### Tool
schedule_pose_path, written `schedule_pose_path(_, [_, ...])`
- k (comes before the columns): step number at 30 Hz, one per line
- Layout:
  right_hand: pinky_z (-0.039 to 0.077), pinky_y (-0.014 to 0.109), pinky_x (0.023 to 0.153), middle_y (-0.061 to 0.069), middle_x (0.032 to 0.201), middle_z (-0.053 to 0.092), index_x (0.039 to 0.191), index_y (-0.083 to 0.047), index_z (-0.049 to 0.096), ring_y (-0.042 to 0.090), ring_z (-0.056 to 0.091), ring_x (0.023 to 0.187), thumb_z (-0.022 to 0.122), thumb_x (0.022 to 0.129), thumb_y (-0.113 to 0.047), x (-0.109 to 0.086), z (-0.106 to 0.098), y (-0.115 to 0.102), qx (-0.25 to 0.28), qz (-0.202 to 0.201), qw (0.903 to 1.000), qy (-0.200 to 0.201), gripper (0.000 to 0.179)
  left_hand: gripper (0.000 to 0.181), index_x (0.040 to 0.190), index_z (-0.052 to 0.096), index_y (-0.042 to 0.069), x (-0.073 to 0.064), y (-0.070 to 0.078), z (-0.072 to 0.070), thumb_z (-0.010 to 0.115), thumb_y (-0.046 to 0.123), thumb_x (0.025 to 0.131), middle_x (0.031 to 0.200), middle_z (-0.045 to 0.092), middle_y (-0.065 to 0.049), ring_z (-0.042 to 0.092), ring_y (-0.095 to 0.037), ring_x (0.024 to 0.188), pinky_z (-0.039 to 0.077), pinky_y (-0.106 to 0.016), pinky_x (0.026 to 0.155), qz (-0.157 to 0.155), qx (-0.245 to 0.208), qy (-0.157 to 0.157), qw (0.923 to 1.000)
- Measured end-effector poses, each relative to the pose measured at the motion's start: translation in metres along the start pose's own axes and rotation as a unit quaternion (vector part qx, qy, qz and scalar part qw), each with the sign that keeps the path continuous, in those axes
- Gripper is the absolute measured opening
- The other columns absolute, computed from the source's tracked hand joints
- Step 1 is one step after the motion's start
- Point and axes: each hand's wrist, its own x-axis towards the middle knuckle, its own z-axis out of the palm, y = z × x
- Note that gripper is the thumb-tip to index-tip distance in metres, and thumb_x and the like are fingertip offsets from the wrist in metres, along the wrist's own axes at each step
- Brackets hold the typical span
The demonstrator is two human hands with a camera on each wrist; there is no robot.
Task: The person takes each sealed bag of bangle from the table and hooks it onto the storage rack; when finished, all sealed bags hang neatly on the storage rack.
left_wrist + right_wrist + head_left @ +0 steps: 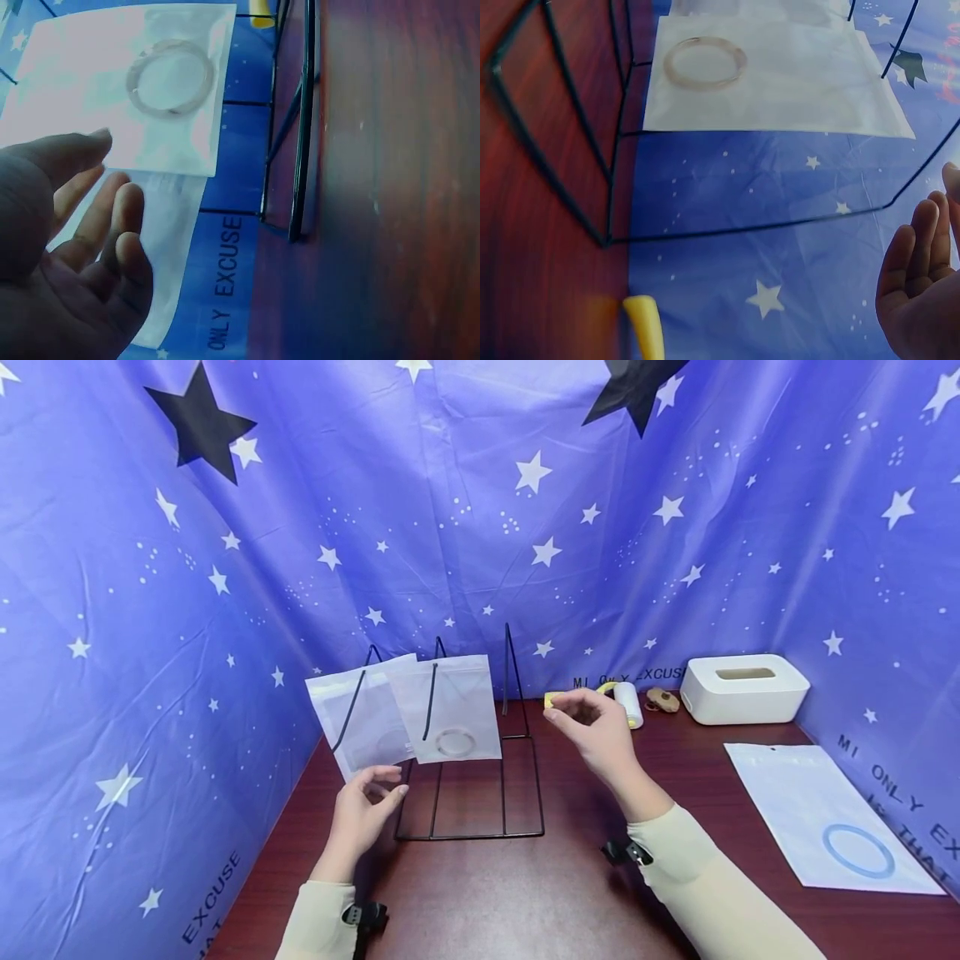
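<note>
Two frosted white zip pouches hang on the black wire rack [483, 837], whose slanted prongs show in front of them. The right pouch [461, 693] overlaps the left pouch [352, 714]; a pale bangle [204, 56] shows through its lower part. My left hand [358, 814] is by the lower edge of the left pouch, fingers loosely bent and thumb apart, gripping nothing. To the right of the rack my right hand [603, 743] is raised, its fingers curved with a gap to the thumb and nothing held.
At right, a larger white pouch [787, 793] with a blue ring [827, 841] lies on the dark red table [555, 902]. A white tissue box [742, 706], a small brown object [663, 700] and a white-and-yellow roller [628, 703] stand at the back. Starry blue cloth [465, 527] encloses the table.
</note>
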Motion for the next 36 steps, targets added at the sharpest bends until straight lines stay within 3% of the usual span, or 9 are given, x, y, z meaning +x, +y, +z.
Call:
schedule_pose_path(5, [0.050, 0.021, 0.064, 0.014, 0.085, 0.071, 0.103, 0.004, 0.075, 0.010, 0.063, 0.073, 0.083, 0.088, 0.000, -0.015, -0.015, -0.002, -0.054, 0.006, 0.9984, -0.012, 0.017, 0.022, 0.106, 0.078, 0.010, -0.012, -0.011, -0.003, 0.087, 0.008, 0.086, 0.095, 0.075, 0.002, 0.066, -0.011, 0.075, 0.054, -0.023, 0.070, -0.010, 0.009, -0.023, 0.9996])
schedule_pose_path(9, [0.050, 0.023, 0.062, 0.017, 0.081, 0.072, 0.101, 0.002, 0.076, 0.013, 0.063, 0.069, 0.083, 0.087, 0.003, -0.023, -0.027, -0.019, -0.096, -0.009, 0.9952, -0.015, 0.016, 0.022, 0.104, 0.079, 0.014, -0.018, -0.022, -0.007, 0.088, 0.008, 0.085, 0.093, 0.075, 0.005, 0.065, -0.009, 0.074, 0.053, -0.024, 0.069, -0.034, 0.034, -0.042, 0.9980])
schedule_pose_path(15, [0.049, 0.020, 0.062, 0.018, 0.078, 0.069, 0.099, 0.006, 0.076, 0.011, 0.062, 0.068, 0.083, 0.085, 0.007, -0.022, -0.052, -0.039, -0.134, -0.044, 0.9900, 0.007, 0.016, 0.031, 0.111, 0.077, 0.011, -0.023, -0.029, -0.013, 0.090, 0.012, 0.083, 0.102, 0.075, -0.002, 0.065, -0.010, 0.077, 0.052, -0.027, 0.068, -0.067, 0.072, -0.085, 0.9915])
schedule_pose_path(20, [0.048, 0.017, 0.061, 0.017, 0.079, 0.067, 0.100, 0.013, 0.073, 0.008, 0.060, 0.067, 0.079, 0.085, 0.013, -0.011, -0.085, -0.034, -0.133, -0.064, 0.9883, 0.038, 0.017, 0.041, 0.118, 0.074, 0.013, -0.025, -0.032, -0.015, 0.092, 0.019, 0.082, 0.112, 0.072, -0.001, 0.067, -0.012, 0.084, 0.054, -0.031, 0.074, -0.095, 0.102, -0.118, 0.9832])
schedule_pose_path(27, [0.048, 0.015, 0.064, -0.004, 0.080, 0.072, 0.106, 0.012, 0.074, 0.005, 0.062, 0.068, 0.080, 0.087, 0.007, 0.000, -0.133, -0.029, -0.126, -0.052, 0.9836, 0.118, 0.020, 0.054, 0.127, 0.070, 0.010, -0.024, -0.036, -0.014, 0.094, 0.023, 0.080, 0.111, 0.070, -0.004, 0.065, -0.013, 0.086, 0.054, -0.034, 0.078, -0.113, 0.109, -0.149, 0.9763])
schedule_pose_path(32, [0.047, 0.015, 0.061, -0.003, 0.078, 0.071, 0.106, 0.017, 0.072, 0.006, 0.061, 0.066, 0.078, 0.086, 0.012, 0.003, -0.151, -0.041, -0.082, -0.068, 0.9833, 0.148, 0.021, 0.064, 0.132, 0.068, 0.005, -0.023, -0.038, -0.012, 0.095, 0.025, 0.078, 0.107, 0.070, -0.003, 0.061, -0.012, 0.080, 0.051, -0.032, 0.075, -0.109, 0.113, -0.161, 0.9744])
schedule_pose_path(36, [0.045, 0.015, 0.058, -0.002, 0.078, 0.072, 0.106, 0.018, 0.072, 0.008, 0.061, 0.064, 0.079, 0.086, 0.011, 0.004, -0.170, -0.037, -0.068, -0.066, 0.9814, 0.167, 0.022, 0.070, 0.134, 0.067, 0.004, -0.022, -0.038, -0.009, 0.097, 0.027, 0.075, 0.106, 0.067, -0.002, 0.058, -0.013, 0.079, 0.050, -0.032, 0.074, -0.106, 0.122, -0.175, 0.9713])
